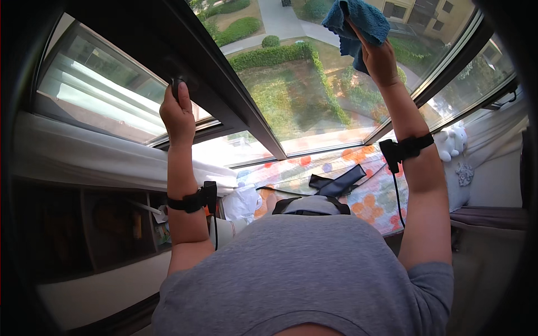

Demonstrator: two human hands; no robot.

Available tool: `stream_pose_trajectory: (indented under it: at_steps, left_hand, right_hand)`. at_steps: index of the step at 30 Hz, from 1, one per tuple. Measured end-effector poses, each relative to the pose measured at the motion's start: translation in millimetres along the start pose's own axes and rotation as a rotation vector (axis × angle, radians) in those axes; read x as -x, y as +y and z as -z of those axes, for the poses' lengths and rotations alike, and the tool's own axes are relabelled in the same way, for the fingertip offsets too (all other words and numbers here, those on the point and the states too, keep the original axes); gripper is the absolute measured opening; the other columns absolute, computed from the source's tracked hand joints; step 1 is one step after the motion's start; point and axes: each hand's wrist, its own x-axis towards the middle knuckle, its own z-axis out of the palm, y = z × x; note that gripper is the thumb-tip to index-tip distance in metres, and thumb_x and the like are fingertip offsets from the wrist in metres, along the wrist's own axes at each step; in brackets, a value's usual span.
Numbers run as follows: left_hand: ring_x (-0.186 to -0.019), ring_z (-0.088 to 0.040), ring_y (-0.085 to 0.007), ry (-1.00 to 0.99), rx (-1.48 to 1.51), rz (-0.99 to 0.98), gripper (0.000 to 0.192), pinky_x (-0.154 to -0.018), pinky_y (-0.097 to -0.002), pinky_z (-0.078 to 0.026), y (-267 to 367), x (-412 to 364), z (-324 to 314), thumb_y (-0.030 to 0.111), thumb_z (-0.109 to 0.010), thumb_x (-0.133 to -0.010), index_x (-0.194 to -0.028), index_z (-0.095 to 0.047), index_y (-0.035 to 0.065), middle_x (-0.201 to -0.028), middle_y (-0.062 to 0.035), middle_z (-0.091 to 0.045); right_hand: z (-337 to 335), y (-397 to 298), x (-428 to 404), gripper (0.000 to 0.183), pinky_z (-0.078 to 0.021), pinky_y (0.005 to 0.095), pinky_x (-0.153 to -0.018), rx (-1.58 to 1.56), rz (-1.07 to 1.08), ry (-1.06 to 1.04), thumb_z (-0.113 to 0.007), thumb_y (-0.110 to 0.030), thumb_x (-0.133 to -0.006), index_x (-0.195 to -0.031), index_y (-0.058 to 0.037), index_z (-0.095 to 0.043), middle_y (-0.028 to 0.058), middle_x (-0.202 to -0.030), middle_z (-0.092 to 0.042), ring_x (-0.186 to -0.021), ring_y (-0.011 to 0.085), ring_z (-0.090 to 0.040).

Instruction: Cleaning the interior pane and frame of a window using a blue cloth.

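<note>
A blue cloth [361, 25] is in my right hand [380, 61], held up against or just before the large window pane [290, 92]; the exact contact cannot be told. Bunched folds of the cloth hang beside my fingers. At the left, my left hand [178, 107] grips a dark window handle [177, 87] on the wide dark window frame [222, 80], thumb on top. Both forearms wear black straps with a small black device and a cable. Through the glass show a lawn, hedges and paths.
Below the window lies a floral-patterned cover [365, 206] with black straps [338, 182] on it. A white plastic bag [241, 203] and a white curtain [105, 151] are at the left, above dark shelves [117, 227]. A white plush toy [452, 143] sits at the right near another curtain.
</note>
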Motion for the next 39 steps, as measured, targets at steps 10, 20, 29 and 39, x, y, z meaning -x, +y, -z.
stream_pose_trajectory:
  at_steps: [10, 20, 29, 39]
  left_hand:
    - [-0.062, -0.065, -0.0324, -0.148, -0.137, 0.042, 0.042, -0.059, -0.0379, -0.051, 4.5, 16.4, 31.4, 0.038, -0.053, -0.108, -0.097, -0.062, -0.0018, -0.069, -0.0155, -0.063]
    - [-0.057, -0.053, -0.0121, -0.024, -0.054, 0.174, 0.046, -0.054, -0.0270, -0.041, 8.7, 29.9, 36.0, 0.039, -0.052, -0.109, -0.086, -0.064, 0.0011, -0.063, -0.0044, -0.057]
    - [-0.053, -0.035, -0.0021, 0.060, 0.106, 0.323, 0.044, -0.050, -0.0226, -0.022, 19.3, 65.0, 62.4, 0.037, -0.048, -0.109, -0.085, -0.059, 0.0015, -0.060, 0.0058, -0.042]
    - [-0.057, -0.039, -0.0020, 0.158, 0.112, 0.420, 0.056, -0.049, -0.0204, -0.023, 24.5, 106.5, 100.9, 0.048, -0.043, -0.106, -0.096, -0.064, -0.0023, -0.069, 0.0034, -0.049]
  right_hand:
    - [-23.8, -18.6, 1.8, 0.062, -0.0536, 0.0459, -0.093, -0.069, -0.063, 0.099, -0.061, 0.000, -0.091, -0.146, -0.0270, -0.059, 0.0169, -0.120, -0.070, -0.103, 0.0385, -0.068]
    - [-62.6, -14.5, 24.3, 0.043, -0.0487, 0.0462, -0.103, -0.192, 0.081, 0.049, -0.069, -0.003, -0.082, -0.122, -0.0188, -0.074, 0.0099, -0.123, -0.070, -0.112, 0.0349, -0.065]
    - [-89.7, -6.3, 35.6, 0.027, -0.0508, 0.0420, -0.101, -0.159, 0.154, 0.250, -0.077, -0.018, -0.086, -0.112, -0.0143, -0.076, 0.0070, -0.120, -0.074, -0.112, 0.0313, -0.071]
    - [-98.2, -43.3, 43.0, 0.027, -0.0467, 0.0403, -0.109, -0.196, -0.014, 0.301, -0.073, -0.013, -0.089, -0.116, -0.0087, -0.077, 0.0110, -0.128, -0.072, -0.119, 0.0323, -0.068]
